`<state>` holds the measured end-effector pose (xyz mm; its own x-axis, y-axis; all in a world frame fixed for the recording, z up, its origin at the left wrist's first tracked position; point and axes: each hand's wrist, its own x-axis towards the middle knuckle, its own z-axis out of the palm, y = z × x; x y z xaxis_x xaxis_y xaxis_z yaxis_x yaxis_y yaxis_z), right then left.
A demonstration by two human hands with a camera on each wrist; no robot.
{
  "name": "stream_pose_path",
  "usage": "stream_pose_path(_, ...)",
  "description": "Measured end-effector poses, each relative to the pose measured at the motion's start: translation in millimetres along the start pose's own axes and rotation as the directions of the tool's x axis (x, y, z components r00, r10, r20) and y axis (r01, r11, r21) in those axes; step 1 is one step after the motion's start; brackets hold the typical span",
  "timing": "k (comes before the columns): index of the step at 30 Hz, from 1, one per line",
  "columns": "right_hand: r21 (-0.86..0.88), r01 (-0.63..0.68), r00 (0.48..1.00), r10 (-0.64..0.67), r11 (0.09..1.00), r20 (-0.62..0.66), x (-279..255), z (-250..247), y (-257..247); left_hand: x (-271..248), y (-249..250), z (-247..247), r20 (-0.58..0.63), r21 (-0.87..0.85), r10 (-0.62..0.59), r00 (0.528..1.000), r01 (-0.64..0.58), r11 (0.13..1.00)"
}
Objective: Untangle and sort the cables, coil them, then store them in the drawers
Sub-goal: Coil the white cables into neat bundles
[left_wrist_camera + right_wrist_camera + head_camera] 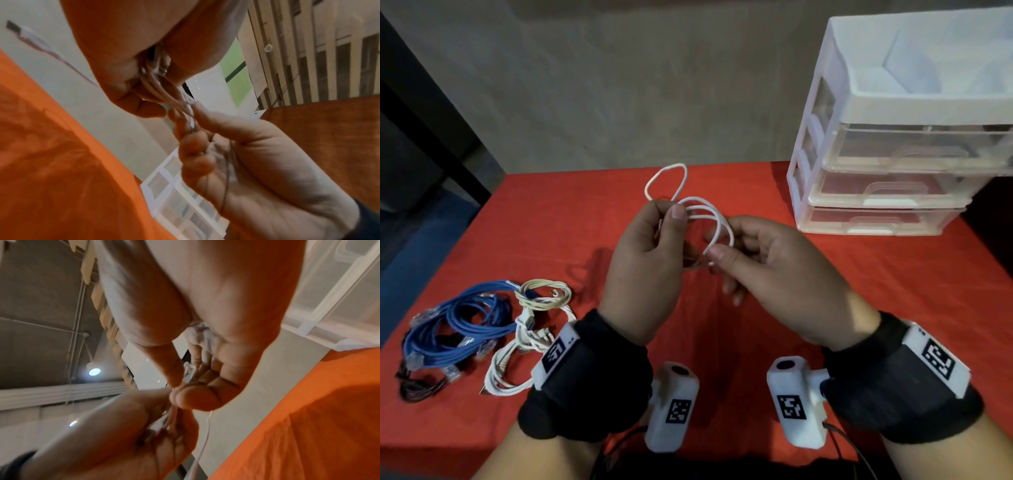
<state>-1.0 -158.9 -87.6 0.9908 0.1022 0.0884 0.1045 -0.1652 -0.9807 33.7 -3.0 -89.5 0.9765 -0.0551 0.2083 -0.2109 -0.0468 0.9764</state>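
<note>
Above the red tablecloth [571, 219], both hands hold a thin white cable [722, 219] wound into a few loops. My left hand [669, 210] pinches the loops between thumb and fingers, and one loose loop [667, 171] sticks out past it. My right hand [714, 245] grips the other side of the coil with its fingers curled. In the left wrist view the strands [156, 87] run from the left fingers [131, 97] to the right hand [257, 162], and a plug end [24, 34] dangles. The right wrist view shows the cable [191, 369] pinched at the right thumb [172, 369].
A pile lies at the left on the cloth: coiled blue cables [458, 322], a cream cable [544, 294], white cables [510, 366] and a black one [414, 389]. A clear plastic drawer unit [887, 147] stands at the back right with its drawers closed.
</note>
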Motion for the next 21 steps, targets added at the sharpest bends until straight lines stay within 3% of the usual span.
stream_pose_path(6,0.013,-0.023,1.000,0.023,1.000,0.020,0.6,-8.6,-1.0,1.8,-4.1,-1.9,0.045,0.210,0.171,0.984,-0.176,0.962)
stream_pose_path(12,-0.067,0.026,0.999,-0.027,0.997,-0.023,0.9,-3.2,2.6,0.7,-4.8,-3.1,0.090,0.219,0.196,0.976,-0.212,0.952)
stream_pose_path(14,0.037,0.001,1.000,0.000,0.999,-0.025,2.3,-4.7,2.9,-0.3,-2.7,-0.7,0.047,0.160,0.130,0.990,-0.136,0.978)
stream_pose_path(16,0.141,-0.020,1.000,0.023,0.990,-0.020,2.7,-6.0,2.0,-0.7,0.4,1.6,0.014,-0.017,-0.004,1.000,0.004,1.000)
stream_pose_path(18,0.190,-0.027,0.999,0.030,0.981,-0.013,3.1,-5.6,1.3,-0.3,4.7,1.2,0.089,-0.257,-0.171,0.981,0.188,0.948)
stream_pose_path(21,0.279,-0.048,0.999,0.047,0.959,0.009,3.1,-5.4,0.1,1.6,11.9,-3.7,0.258,-0.421,-0.244,0.935,0.337,0.842)
